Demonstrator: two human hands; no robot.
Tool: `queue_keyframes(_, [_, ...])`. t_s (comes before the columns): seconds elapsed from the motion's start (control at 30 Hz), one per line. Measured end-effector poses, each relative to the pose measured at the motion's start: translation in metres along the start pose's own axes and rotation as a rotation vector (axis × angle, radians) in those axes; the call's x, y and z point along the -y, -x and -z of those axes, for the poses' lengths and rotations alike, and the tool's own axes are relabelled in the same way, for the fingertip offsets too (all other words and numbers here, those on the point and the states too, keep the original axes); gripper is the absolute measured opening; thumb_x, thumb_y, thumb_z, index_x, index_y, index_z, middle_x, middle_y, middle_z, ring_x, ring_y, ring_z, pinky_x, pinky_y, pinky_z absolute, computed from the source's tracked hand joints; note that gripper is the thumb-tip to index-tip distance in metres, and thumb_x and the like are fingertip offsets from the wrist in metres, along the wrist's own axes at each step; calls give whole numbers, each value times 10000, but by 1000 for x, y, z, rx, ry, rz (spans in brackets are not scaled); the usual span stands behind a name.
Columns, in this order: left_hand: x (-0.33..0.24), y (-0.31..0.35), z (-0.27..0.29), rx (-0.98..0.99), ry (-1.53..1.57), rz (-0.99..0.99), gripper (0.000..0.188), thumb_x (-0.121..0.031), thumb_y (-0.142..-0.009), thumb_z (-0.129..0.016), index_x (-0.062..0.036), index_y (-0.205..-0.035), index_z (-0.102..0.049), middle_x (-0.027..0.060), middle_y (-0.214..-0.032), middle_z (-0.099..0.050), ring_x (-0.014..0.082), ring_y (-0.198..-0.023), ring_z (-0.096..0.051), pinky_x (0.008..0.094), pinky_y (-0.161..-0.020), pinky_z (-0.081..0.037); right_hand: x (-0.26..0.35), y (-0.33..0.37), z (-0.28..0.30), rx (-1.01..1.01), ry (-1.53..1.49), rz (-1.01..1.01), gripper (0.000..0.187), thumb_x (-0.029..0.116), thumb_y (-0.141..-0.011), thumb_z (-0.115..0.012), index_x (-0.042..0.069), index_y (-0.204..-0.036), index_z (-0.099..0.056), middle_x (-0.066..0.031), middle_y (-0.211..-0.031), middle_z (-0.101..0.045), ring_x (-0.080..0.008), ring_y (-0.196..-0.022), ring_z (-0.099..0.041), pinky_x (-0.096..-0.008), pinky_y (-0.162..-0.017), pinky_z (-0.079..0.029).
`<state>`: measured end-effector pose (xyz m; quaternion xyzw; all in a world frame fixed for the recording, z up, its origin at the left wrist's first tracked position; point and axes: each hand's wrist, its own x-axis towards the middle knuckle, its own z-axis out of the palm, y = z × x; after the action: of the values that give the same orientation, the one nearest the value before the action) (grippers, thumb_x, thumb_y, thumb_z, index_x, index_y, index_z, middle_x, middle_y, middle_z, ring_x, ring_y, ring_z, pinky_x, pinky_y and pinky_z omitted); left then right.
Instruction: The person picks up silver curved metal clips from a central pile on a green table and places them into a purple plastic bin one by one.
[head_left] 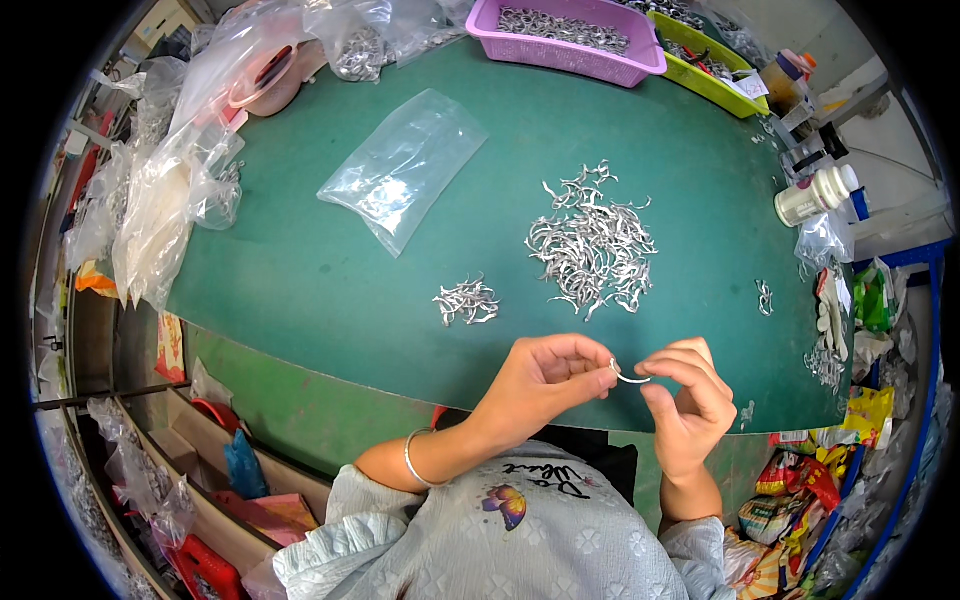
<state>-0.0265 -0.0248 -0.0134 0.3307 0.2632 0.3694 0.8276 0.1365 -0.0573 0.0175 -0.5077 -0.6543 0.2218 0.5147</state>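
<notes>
Over the near edge of the green tabletop (290, 260), my left hand (550, 385) pinches one end of a small curved silvery metal piece (630, 379) between thumb and fingers. At its other end, my right hand (690, 400) closes thumb and forefinger around the tip. Just beyond my hands lies a large loose pile of similar curved metal pieces (595, 250). A smaller pile of them (467, 301) sits to its left, ahead of my left hand. Farther back, a clear plastic bag (405, 165) lies flat on the table.
A purple basket (567, 62) and a yellow-green basket (710, 85), both holding metal pieces, stand at the far edge. On the right are a white-capped bottle (815, 195) and a few stray pieces (764, 298). Plastic bags (160, 215) and a pink bowl (268, 95) crowd the left.
</notes>
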Motion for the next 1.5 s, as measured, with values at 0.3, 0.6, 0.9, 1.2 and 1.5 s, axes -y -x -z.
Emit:
queue_keyframes(0.3, [0,3,-2,8,-29,-70,125,-13,-802,-605,30,-917,-583,20,-815,-581,58,-758,-542,183,-646,-439,-1,6,2,24,-222,-196,74,-42,-693,-647,-35,-755,-608,-107,-740,-622,-191,-702,-532,-285,-653,-416])
queue_keyframes(0.6, [-2,6,-4,68,-94,-227,117,37,-792,-586,48,-909,-586,74,-928,-560,101,-824,-540,228,-724,-444,3,7,0,-9,-206,-150,67,-45,-693,-637,-29,-748,-603,-101,-717,-611,-194,-690,-524,-283,-645,-410])
queue_keyframes(0.9, [-8,6,-11,114,-104,-254,138,116,-767,-557,56,-885,-595,133,-935,-563,147,-850,-548,261,-737,-439,7,11,4,-55,-132,-35,62,-17,-699,-632,-16,-750,-596,-97,-707,-608,-194,-675,-512,-288,-637,-393])
queue_keyframes(1.2, [-9,4,-15,138,-100,-280,169,116,-768,-557,64,-924,-595,138,-940,-563,146,-841,-556,248,-717,-456,11,7,12,-35,141,198,93,31,-689,-667,15,-753,-601,-64,-729,-615,-196,-657,-513,-323,-634,-351])
queue_keyframes(1.5, [-11,7,-16,92,-52,-236,181,109,-773,-555,72,-944,-602,146,-952,-570,162,-831,-582,259,-717,-488,14,17,15,-17,605,461,242,88,-601,-741,84,-820,-638,4,-833,-635,-141,-706,-523,-304,-663,-314])
